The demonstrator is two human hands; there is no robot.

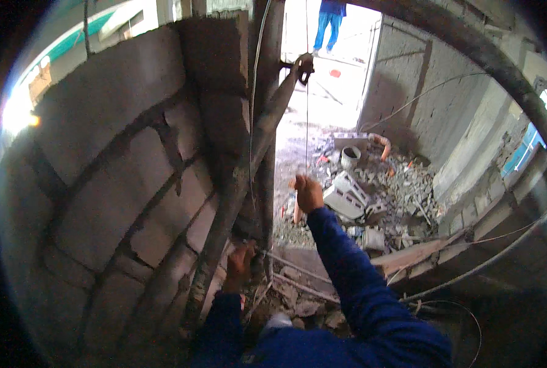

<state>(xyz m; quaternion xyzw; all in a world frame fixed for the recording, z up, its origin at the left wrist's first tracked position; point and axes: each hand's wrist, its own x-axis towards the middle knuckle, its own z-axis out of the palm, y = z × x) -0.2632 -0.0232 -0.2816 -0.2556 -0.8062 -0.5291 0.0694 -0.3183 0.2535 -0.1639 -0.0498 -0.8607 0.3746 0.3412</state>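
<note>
My right hand is raised ahead of me in a blue sleeve, its fingers closed round a thin string. The string runs straight up from the fist past a pipe clamp. Lower and to the left, my left hand is beside a dark upright post at the end of the block wall. Its fingers look bent together, but shadow hides what they hold. A pale cable hangs down along the post above it. A slanting metal pipe passes just left of this hand.
Beyond the opening lies rubble with a broken hollow block and a pipe piece. A person in blue trousers stands farther off. Thin rods cross low ahead, and a curved pipe arches overhead at right.
</note>
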